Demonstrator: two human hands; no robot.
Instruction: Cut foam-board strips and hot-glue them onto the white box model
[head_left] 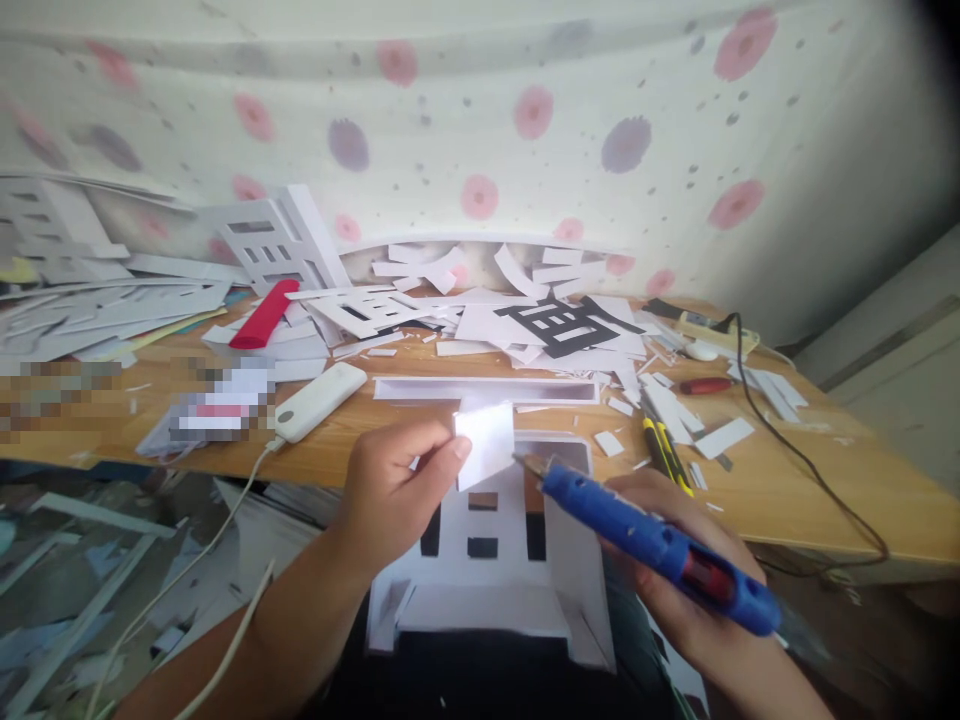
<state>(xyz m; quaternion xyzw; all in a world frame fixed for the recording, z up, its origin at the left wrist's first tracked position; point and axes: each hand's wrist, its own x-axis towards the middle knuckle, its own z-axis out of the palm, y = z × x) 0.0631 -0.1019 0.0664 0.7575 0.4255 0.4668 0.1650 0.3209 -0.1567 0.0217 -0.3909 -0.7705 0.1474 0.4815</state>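
Observation:
Between the thumb and fingers of my left hand (401, 490) is a small white foam board piece (491, 440), held up above the table's front edge. My right hand (675, 560) grips a blue hot glue gun (637, 540), its metal nozzle pointing left at the right edge of the piece; whether they touch I cannot tell. Below both hands a white board character frame (487, 605) with cut-out openings and raised walls rests on my lap, leaning on the table edge. Just behind the piece, a long shallow white channel (487, 390) lies on the table.
A yellow-and-black cutter (666, 455) and a red-handled tool (705, 385) lie to the right, near a dark cable (795, 460). To the left are a white power bank (321, 402) and a red roll (265, 315). Paper scraps and a black character cut-out (566, 325) cover the back.

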